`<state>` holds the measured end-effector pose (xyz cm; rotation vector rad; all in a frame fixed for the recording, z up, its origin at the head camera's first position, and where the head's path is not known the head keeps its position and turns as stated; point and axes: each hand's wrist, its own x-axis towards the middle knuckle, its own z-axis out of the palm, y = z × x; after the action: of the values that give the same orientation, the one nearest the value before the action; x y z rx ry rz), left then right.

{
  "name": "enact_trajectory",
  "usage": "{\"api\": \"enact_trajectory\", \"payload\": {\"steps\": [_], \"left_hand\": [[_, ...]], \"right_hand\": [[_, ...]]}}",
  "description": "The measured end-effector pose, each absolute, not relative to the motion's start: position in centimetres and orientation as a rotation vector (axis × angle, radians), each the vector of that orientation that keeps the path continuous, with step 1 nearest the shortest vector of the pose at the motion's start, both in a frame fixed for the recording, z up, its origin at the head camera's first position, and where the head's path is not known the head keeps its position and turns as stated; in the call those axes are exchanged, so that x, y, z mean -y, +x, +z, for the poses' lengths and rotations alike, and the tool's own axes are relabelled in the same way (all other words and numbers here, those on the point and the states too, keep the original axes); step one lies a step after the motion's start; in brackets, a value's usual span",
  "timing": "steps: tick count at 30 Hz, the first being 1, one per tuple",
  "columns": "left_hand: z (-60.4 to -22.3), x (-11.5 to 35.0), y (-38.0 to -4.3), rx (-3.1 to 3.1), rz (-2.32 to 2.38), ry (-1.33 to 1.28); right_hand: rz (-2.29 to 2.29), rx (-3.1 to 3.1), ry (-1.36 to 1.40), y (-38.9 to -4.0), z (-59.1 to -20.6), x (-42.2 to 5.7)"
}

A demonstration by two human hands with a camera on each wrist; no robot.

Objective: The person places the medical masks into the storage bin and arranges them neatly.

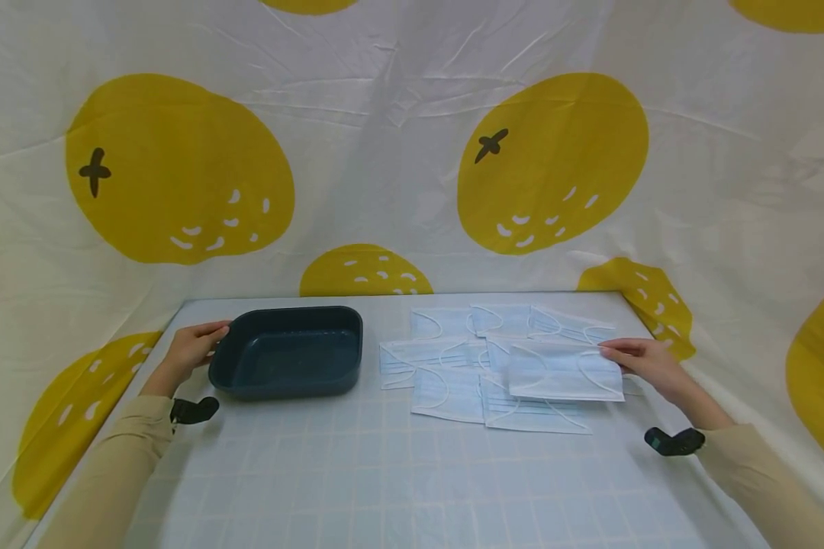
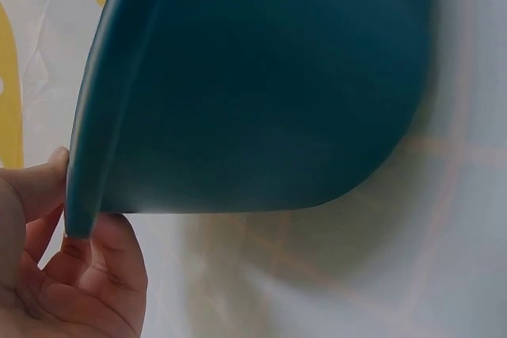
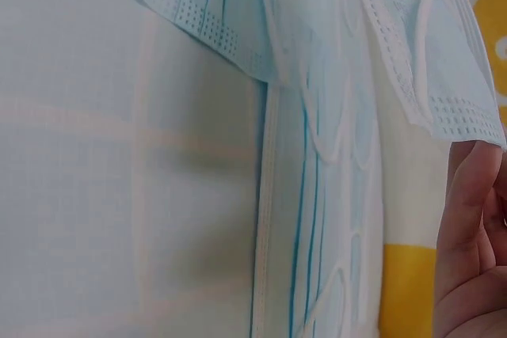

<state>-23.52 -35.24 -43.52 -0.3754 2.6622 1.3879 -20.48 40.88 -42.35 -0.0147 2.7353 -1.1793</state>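
Observation:
A dark teal rectangular basin stands on the left half of the table, its inside bare. My left hand pinches the basin's left rim between thumb and fingers; the left wrist view shows this grip on the rim up close. On the right, my right hand pinches the upper right corner of a light blue face mask, raised a little over other masks. Several more pleated face masks with white ear loops lie overlapping beneath and left of it. In the right wrist view the held mask hangs from the fingertips.
A pale checked cloth covers the table. Behind and at both sides hangs a white curtain with big yellow fruit prints. Small black devices are strapped at both wrists, by the beige sleeves.

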Motion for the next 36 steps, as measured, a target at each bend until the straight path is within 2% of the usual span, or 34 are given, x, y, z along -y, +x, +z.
{"api": "enact_trajectory", "payload": {"steps": [36], "left_hand": [[-44.1,35.2,-23.2,-2.655,1.550,-0.425]], "right_hand": [[-1.472,-2.591,-0.052,-23.2,-43.7,-30.0]]}}
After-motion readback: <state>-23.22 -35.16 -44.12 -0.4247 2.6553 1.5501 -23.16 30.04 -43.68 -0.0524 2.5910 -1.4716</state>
